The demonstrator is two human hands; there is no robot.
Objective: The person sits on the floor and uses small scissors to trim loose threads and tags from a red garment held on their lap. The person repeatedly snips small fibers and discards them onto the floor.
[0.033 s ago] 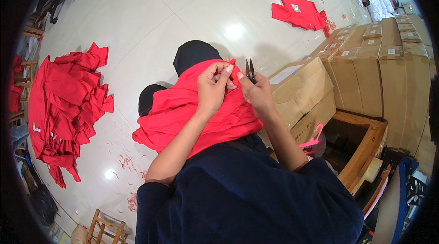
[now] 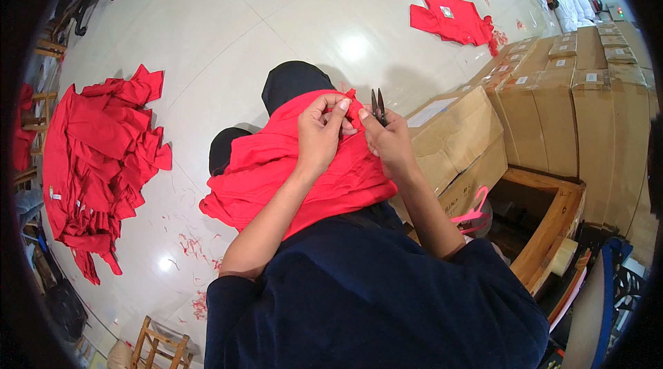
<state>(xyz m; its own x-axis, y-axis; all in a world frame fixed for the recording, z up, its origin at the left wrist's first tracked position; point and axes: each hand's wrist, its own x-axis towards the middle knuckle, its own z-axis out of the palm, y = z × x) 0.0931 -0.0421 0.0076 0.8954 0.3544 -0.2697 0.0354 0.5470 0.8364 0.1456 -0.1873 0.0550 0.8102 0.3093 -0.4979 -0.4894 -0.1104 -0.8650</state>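
Observation:
Across my lap lies a bunched red garment (image 2: 297, 168), draped over my dark-trousered knees. My left hand (image 2: 323, 130) pinches its far edge between thumb and fingertips. In my right hand (image 2: 388, 141) sits a pair of dark thread snips (image 2: 378, 105), blades pointing away from me and slightly apart. The right thumb and fingertip come close to the gathered cloth beside the left hand; whether they also grip it I cannot tell. The blades stand to the right of the fabric, apart from it.
A heap of red garments (image 2: 103, 155) lies on the floor at left, another red garment (image 2: 452, 20) at far right. Red thread scraps (image 2: 193, 248) litter the tiles. Cardboard boxes (image 2: 542, 106), a wooden frame (image 2: 552, 244) and a pink hanger (image 2: 473, 211) stand close on my right.

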